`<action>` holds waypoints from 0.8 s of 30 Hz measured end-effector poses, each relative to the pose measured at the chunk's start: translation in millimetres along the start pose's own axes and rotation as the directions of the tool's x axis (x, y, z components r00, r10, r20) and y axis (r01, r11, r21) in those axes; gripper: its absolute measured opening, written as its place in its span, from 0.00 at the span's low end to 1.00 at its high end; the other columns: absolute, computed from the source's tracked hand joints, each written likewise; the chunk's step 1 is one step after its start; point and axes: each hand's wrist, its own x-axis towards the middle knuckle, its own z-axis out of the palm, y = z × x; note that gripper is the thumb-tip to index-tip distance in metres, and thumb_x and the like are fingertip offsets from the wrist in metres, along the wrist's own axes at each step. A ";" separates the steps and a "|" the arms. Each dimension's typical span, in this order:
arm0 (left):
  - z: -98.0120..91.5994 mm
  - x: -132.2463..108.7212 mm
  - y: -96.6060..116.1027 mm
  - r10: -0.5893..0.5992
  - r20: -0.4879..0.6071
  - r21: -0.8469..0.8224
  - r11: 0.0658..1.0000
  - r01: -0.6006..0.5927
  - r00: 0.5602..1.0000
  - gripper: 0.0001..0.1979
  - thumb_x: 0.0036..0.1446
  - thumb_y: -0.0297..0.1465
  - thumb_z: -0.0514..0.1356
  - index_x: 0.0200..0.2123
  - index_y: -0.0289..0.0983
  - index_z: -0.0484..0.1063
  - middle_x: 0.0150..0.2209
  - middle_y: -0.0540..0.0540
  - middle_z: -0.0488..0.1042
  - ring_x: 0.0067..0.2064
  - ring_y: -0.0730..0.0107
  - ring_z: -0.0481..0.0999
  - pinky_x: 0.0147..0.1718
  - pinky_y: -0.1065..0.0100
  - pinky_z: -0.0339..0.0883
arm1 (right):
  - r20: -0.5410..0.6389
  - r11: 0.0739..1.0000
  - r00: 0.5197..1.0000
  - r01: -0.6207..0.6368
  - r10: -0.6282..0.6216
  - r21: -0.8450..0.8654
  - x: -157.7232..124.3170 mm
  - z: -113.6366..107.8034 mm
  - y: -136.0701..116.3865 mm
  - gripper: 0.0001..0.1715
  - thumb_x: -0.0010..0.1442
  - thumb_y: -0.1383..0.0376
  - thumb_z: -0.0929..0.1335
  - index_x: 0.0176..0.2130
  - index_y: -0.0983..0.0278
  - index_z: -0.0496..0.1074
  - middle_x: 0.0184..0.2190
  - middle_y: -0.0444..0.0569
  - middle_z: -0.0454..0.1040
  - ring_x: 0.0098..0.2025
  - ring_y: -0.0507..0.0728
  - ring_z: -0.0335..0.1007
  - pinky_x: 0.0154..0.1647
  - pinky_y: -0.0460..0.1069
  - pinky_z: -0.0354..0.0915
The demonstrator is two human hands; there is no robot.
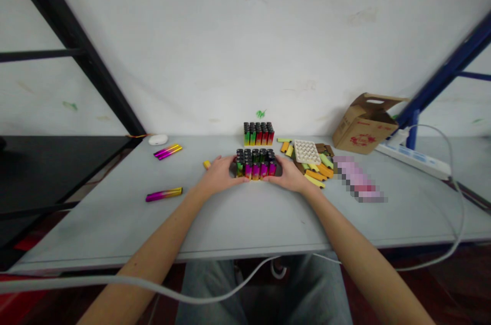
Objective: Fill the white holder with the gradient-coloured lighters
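**Squared-up hold, dead centre**

Far left, a black shelf [57, 181] stands beside the counter [115, 228]. On the counter sit a white oval case [158, 139], a pair of pink-and-gold lighters [168, 151] lying together, and a single pink-and-gold lighter [163, 194] nearer me. A small yellow piece [206, 164] lies just off my left hand [220, 174].

My hands are open and cupped, pressing in on either end of the block of lighters [256, 164], which stands upright at centre; my right hand [289, 174] mirrors the left. Even pressure from both sides, fingers low, should keep the rows from tipping. A second block of upright lighters [258, 134] stands just behind.

To the right, a white grid tray [306, 151] rests on a pile of yellow and orange sticks [316, 171]. Beyond are a pink pixelated patch [358, 179], a cardboard box [364, 123] and a power strip [412, 159].

My fingers hide the block's end rows, and something dark lies beneath it. I can't make out what. The patch is unreadable.
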 end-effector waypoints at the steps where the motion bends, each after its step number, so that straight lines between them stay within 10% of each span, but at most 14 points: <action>1: -1.5 0.0 -1.0 0.012 -0.004 -0.002 1.000 -0.012 1.000 0.39 0.47 0.54 0.62 0.56 0.35 0.66 0.53 0.37 0.74 0.56 0.47 0.71 0.59 0.51 0.58 | -0.007 1.000 1.000 0.000 0.000 -0.002 0.7 1.6 1.4 0.43 0.47 0.49 0.75 0.56 0.68 0.66 0.52 0.61 0.72 0.53 0.66 0.69 0.55 0.60 0.64; 13: -45.8 -19.1 -42.6 -0.085 0.069 0.102 0.992 0.078 0.994 0.25 0.47 0.36 0.58 0.49 0.36 0.73 0.47 0.40 0.77 0.51 0.51 0.75 0.58 0.54 0.60 | -0.061 1.000 0.998 -0.006 0.005 -0.014 5.8 6.1 10.0 0.41 0.49 0.49 0.74 0.55 0.66 0.67 0.51 0.59 0.73 0.53 0.65 0.69 0.56 0.60 0.63; 24: -35.4 -18.7 -50.1 -0.091 0.112 0.157 0.985 0.073 0.990 0.20 0.51 0.30 0.50 0.45 0.39 0.75 0.48 0.42 0.78 0.51 0.55 0.75 0.62 0.43 0.47 | -0.065 0.999 0.998 -0.022 0.025 0.047 8.2 4.8 8.6 0.39 0.47 0.51 0.75 0.53 0.65 0.69 0.49 0.57 0.75 0.50 0.64 0.71 0.54 0.59 0.65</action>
